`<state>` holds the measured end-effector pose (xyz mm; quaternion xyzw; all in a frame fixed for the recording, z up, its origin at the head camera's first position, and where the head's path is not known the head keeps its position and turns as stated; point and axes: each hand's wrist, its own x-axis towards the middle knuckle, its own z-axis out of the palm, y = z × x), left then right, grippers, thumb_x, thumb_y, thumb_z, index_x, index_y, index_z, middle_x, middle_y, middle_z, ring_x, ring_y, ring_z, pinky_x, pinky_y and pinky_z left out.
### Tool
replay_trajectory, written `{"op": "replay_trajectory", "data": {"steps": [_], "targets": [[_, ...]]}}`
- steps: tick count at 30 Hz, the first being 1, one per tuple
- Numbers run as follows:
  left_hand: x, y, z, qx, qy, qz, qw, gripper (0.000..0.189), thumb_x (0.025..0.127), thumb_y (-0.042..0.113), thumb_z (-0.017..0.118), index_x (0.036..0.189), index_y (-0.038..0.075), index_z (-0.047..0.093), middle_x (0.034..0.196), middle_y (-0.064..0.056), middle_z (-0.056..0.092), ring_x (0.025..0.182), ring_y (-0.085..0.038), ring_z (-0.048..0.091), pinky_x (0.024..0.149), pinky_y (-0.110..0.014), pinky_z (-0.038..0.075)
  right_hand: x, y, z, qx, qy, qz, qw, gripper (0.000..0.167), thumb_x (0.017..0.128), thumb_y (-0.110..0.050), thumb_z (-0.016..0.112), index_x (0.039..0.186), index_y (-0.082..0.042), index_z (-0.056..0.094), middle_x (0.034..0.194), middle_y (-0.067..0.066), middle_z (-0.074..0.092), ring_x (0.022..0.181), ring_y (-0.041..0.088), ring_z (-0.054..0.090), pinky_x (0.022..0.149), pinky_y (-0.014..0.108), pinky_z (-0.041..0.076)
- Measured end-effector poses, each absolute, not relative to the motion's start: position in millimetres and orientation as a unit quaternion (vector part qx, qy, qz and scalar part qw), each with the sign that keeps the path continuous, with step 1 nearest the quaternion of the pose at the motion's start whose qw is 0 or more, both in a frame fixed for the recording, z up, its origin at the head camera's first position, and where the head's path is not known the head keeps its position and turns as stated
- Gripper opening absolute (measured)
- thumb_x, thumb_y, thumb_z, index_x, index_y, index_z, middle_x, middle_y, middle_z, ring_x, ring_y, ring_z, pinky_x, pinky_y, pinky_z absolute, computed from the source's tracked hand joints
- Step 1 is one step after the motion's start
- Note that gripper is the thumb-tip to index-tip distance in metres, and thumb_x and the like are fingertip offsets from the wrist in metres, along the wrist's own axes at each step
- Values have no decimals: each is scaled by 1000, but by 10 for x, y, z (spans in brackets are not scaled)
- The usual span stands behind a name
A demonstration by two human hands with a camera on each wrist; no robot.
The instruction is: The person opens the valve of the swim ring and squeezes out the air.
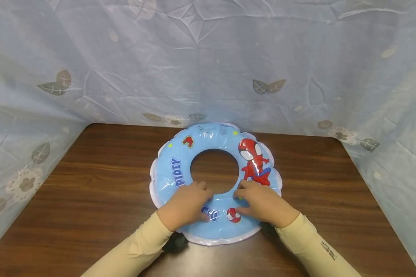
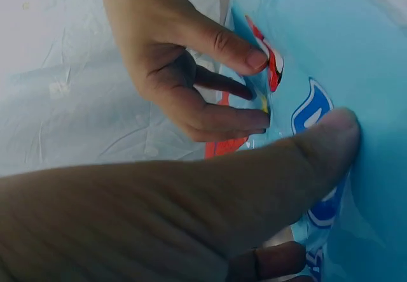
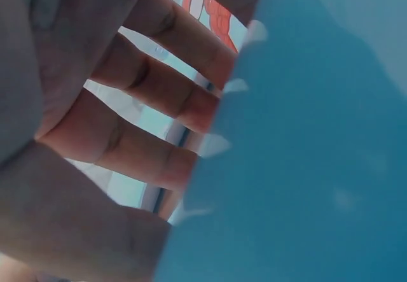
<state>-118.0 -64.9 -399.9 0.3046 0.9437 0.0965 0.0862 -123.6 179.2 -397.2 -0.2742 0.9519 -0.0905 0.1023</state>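
My inflatable ring (image 1: 225, 227), pale blue and glossy, lies flat on the brown wooden table (image 1: 90, 181), directly ahead of me at twelve o'clock. Taking the ring as the dial, my left hand (image 1: 187, 204) rests on it at about eight o'clock and my right hand (image 1: 263, 202) at about four, apart from each other. The fingers of both are loosely bent and touch the vinyl, clamped on nothing; my left thumb (image 2: 331, 132) lies against its surface by some blue print (image 1: 213, 214) near six. A small red masked face (image 1: 233, 215) sits just right of that, beside my right thumb. A red-and-blue masked figure (image 1: 253, 159) shows at two, blue lettering (image 1: 176, 169) at nine to ten, partly under my left hand. Beyond the table, at twelve, hangs a leaf-patterned cloth (image 1: 201, 65).
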Motion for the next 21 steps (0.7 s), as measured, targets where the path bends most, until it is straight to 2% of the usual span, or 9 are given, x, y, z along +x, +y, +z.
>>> {"op": "replay_trajectory", "data": {"steps": [7,11,13,15,17,19,21], "targets": [[-1180,-674,-3957,306,941,106,99,49,79,41,90,116,15,71,101,0,63,93,-18,56,79,-39,55,-1248,1848,-3927,-276,950,-98,107,48,81,-38,89,121,-15,75,112,2,67,105,21,65,83,39,61],[-1270,-777,-3892,290,945,121,91,48,81,42,88,116,14,72,107,-3,65,98,-22,59,87,-43,54,-1297,1963,-3897,-269,955,-102,72,59,80,-37,89,131,-14,70,128,8,65,118,27,63,91,45,59],[-1337,-865,-3860,271,952,121,69,56,81,42,88,123,12,70,118,-9,66,110,-29,60,96,-49,51,-1332,2026,-3889,-257,959,-108,50,69,80,-38,89,139,-12,64,140,14,59,128,34,58,95,52,57],[-1413,-970,-3847,246,960,119,52,70,81,45,88,137,9,63,135,-17,61,125,-40,54,107,-59,43,-1365,2084,-3899,-243,962,-117,37,80,80,-39,89,147,-10,58,149,18,52,135,40,52,96,56,55],[-1483,-1081,-3863,218,968,114,46,86,81,49,86,150,9,52,150,-24,49,140,-47,42,113,-68,32,-1387,2129,-3915,-229,964,-126,41,85,80,-40,89,150,-9,54,153,21,47,139,45,47,94,59,55],[-1547,-1176,-3897,194,973,114,56,94,83,53,82,157,8,44,161,-27,35,149,-50,29,115,-73,23,-1403,2158,-3937,-220,965,-131,53,84,81,-41,88,150,-8,54,154,22,45,140,47,44,93,59,55],[-1601,-1242,-3931,177,975,116,73,95,84,55,80,158,8,42,165,-28,27,152,-51,22,115,-76,19,-1416,2176,-3957,-214,966,-130,69,83,82,-43,86,150,-8,54,153,22,44,140,46,43,92,59,55]]}}
